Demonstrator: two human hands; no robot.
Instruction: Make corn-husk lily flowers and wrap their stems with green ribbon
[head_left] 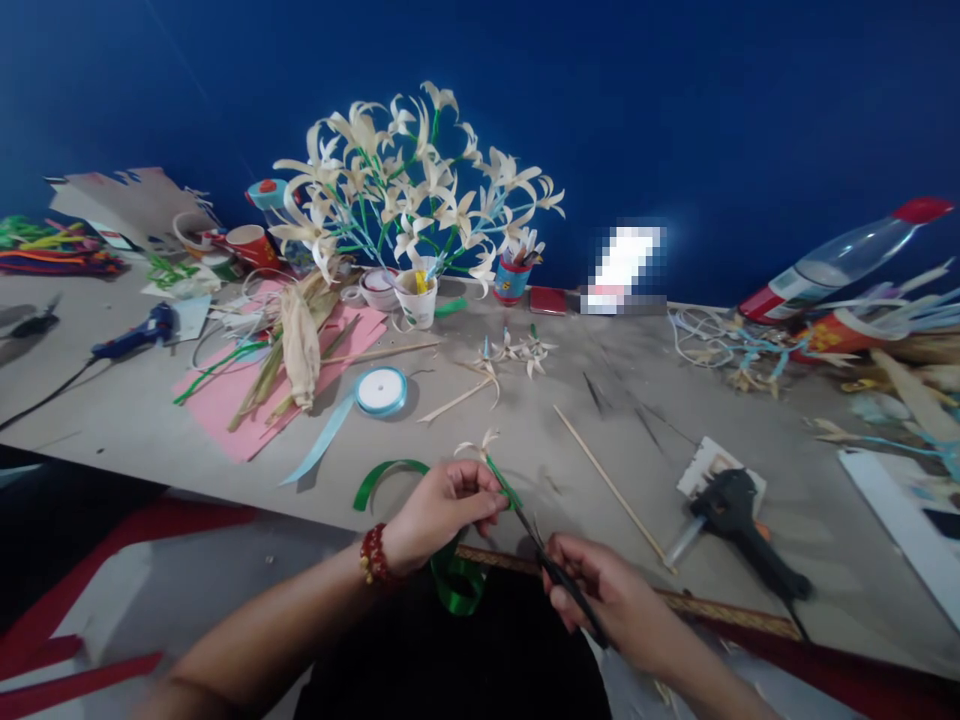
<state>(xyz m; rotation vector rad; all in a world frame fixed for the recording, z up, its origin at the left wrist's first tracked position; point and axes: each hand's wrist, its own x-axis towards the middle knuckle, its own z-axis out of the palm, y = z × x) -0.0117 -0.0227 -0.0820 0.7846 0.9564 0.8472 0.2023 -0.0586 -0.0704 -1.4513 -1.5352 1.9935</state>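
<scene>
Near the table's front edge, my left hand (459, 500) pinches a strip of green ribbon (390, 470). One length of it curls on the tabletop to the left, and a shiny loop hangs below my wrist. A small cream flower (484, 445) with a green-wrapped stem stands just past these fingertips; the fingers partly hide where stem and ribbon meet. My right hand (589, 585) is closed around dark scissors (559, 575), their blades pointing up and left to the green piece at my left fingers. Whether the blades touch it I cannot tell.
A light blue ribbon spool (381, 391) lies left of centre, beside pink paper (247, 420) with dried husks. Cream flowers fill a white cup (415, 300) at the back. A black glue gun (731, 510) and a thin stick (611, 485) lie to the right; a blue glue gun (135, 335) lies left.
</scene>
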